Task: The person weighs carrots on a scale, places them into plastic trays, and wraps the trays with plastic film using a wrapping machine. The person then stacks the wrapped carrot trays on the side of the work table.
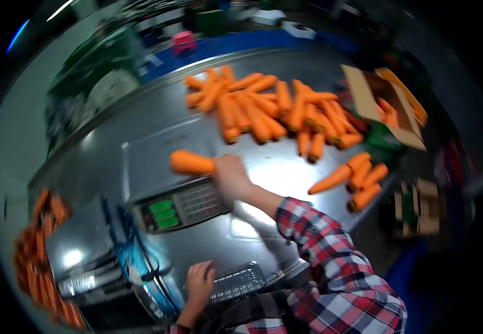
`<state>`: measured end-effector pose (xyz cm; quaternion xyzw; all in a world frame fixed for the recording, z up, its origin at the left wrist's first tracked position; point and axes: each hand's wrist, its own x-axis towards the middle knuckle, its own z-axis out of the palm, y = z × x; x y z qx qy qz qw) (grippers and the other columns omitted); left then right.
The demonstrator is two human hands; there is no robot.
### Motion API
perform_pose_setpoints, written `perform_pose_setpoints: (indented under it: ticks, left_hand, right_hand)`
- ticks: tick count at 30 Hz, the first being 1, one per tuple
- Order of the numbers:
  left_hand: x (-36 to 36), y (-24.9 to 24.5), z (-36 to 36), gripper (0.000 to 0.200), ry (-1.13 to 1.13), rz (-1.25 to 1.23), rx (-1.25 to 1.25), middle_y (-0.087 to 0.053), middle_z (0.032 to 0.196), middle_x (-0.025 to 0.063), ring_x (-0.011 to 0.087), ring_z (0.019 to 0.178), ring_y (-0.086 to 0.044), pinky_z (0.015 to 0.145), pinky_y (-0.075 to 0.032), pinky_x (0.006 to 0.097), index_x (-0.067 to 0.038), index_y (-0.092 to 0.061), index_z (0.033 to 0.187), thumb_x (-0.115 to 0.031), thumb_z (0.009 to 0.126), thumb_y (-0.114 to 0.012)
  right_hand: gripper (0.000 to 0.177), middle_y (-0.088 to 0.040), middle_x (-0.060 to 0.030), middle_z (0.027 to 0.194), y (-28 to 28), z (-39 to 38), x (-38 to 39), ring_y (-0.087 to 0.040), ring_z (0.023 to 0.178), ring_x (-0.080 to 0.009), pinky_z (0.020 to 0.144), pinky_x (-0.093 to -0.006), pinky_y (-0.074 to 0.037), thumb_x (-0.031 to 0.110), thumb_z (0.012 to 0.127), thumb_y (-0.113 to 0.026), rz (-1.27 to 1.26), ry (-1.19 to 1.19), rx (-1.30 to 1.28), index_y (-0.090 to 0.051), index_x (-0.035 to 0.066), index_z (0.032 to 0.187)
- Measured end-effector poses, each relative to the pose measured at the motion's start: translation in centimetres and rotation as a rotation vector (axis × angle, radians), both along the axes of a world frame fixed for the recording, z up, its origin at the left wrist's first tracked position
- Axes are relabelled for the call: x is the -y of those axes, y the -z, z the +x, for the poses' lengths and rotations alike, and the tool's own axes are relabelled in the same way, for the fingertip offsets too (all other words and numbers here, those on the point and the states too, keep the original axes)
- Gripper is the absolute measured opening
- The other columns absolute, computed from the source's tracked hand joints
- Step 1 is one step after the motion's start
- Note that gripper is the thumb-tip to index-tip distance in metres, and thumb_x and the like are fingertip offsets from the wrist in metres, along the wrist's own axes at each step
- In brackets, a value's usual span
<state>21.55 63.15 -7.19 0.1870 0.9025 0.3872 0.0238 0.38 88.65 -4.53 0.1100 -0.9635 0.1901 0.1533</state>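
My right hand is closed around the thick end of an orange carrot, which points left above the weighing scale's plate. Just beneath it sits the scale's keypad and green-lit display. My left hand is lower down, at the left end of a clear plastic tray. Its fingers look loosely bent, with the thumb apart from them; whether they touch the tray is hard to see.
A large pile of carrots lies across the far side of the metal table, with several more at right. A cardboard box stands beyond. At left, a wrapping machine stands beside another carrot heap.
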Motion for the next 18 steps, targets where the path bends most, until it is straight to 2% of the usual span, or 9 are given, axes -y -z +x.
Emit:
perform_pose_setpoints:
  ticks: [2,4,7,8,9,13,16,18]
  left_hand:
    - [-0.7,-1.8,-1.8,0.029,0.06,-0.024,-0.156,-0.06,0.1,0.0141,0.0329,0.095,-0.055,0.084,-0.043,0.0403,-0.002,-0.059,0.104,-0.005,0.075,-0.063]
    - [-1.6,-4.0,-3.0,0.033,0.08,-0.032,-0.237,-0.058,0.103,0.0164,0.0354,0.098,-0.053,0.087,-0.042,0.042,-0.001,-0.057,0.105,-0.001,0.073,-0.063]
    - [-3.4,-5.0,-5.2,0.051,0.167,-0.104,-0.293,-0.049,0.122,0.018,0.0382,0.113,-0.044,0.096,-0.036,0.0452,-0.004,-0.051,0.119,-0.003,0.071,-0.067]
    - [-4.7,-5.5,-6.0,0.057,0.199,-0.145,-0.302,-0.045,0.127,0.0181,0.039,0.117,-0.041,0.098,-0.034,0.046,-0.005,-0.049,0.123,-0.005,0.069,-0.07]
    - [-5.8,-5.7,-6.5,0.063,0.233,-0.185,-0.308,-0.042,0.131,0.0183,0.0398,0.121,-0.038,0.101,-0.031,0.0469,-0.006,-0.046,0.126,-0.007,0.068,-0.072]
    - [-10.3,-3.6,-8.5,0.083,0.368,-0.371,-0.254,-0.036,0.138,0.0172,0.041,0.131,-0.027,0.104,-0.028,0.0501,-0.01,-0.041,0.133,-0.018,0.06,-0.081]
    - [-11.6,0.1,-9.5,0.082,0.523,-0.476,-0.142,-0.038,0.137,0.0168,0.0416,0.129,-0.028,0.104,-0.029,0.0512,-0.01,-0.042,0.132,-0.019,0.06,-0.081]
    - [-12.0,1.0,-9.4,0.075,0.513,-0.443,-0.148,-0.042,0.133,0.0166,0.042,0.126,-0.033,0.103,-0.031,0.0491,-0.008,-0.045,0.129,-0.018,0.062,-0.079]
  right_hand:
    - [0.033,-0.055,-0.0182,0.086,-1.0,3.0,-1.4,-0.052,0.084,-0.0362,0.076,-0.045,-0.042,0.014,0.072,-0.063,-0.197,-0.055,-0.142,-0.054,0.0,0.1]
    - [0.038,-0.055,-0.0184,0.09,-0.7,6.8,-3.9,-0.05,0.088,-0.0365,0.079,-0.0442,-0.04,0.013,0.074,-0.062,-0.325,-0.155,-0.159,-0.051,0.0,0.108]
    - [0.043,-0.056,-0.0183,0.103,0.4,14.3,-6.8,-0.051,0.099,-0.0343,0.09,-0.0401,-0.039,0.022,0.082,-0.061,-0.51,-0.135,0.139,-0.049,0.0,0.118]
    - [0.045,-0.055,-0.0183,0.107,2.9,16.4,-7.6,-0.051,0.101,-0.0335,0.092,-0.0397,-0.038,0.022,0.082,-0.062,-0.533,-0.101,0.195,-0.049,0.0,0.119]
    - [0.044,-0.055,-0.018,0.104,2.7,18.5,-8.1,-0.05,0.1,-0.033,0.092,-0.0405,-0.037,0.018,0.08,-0.063,-0.541,-0.078,0.255,-0.05,0.0,0.117]
    - [0.044,-0.055,-0.0161,0.109,4.6,22.5,-9.4,-0.048,0.106,-0.0311,0.095,-0.041,-0.035,0.021,0.081,-0.062,-0.494,-0.029,0.38,-0.05,0.001,0.118]
    - [0.039,-0.053,-0.0164,0.114,5.1,23.4,-9.4,-0.048,0.11,-0.0311,0.098,-0.0413,-0.034,0.022,0.081,-0.063,-0.316,0.024,0.317,-0.052,0.002,0.113]
    - [0.037,-0.052,-0.017,0.116,4.5,24.0,-10.4,-0.047,0.111,-0.0308,0.098,-0.0411,-0.035,0.021,0.082,-0.061,-0.326,0.06,0.221,-0.053,0.001,0.112]
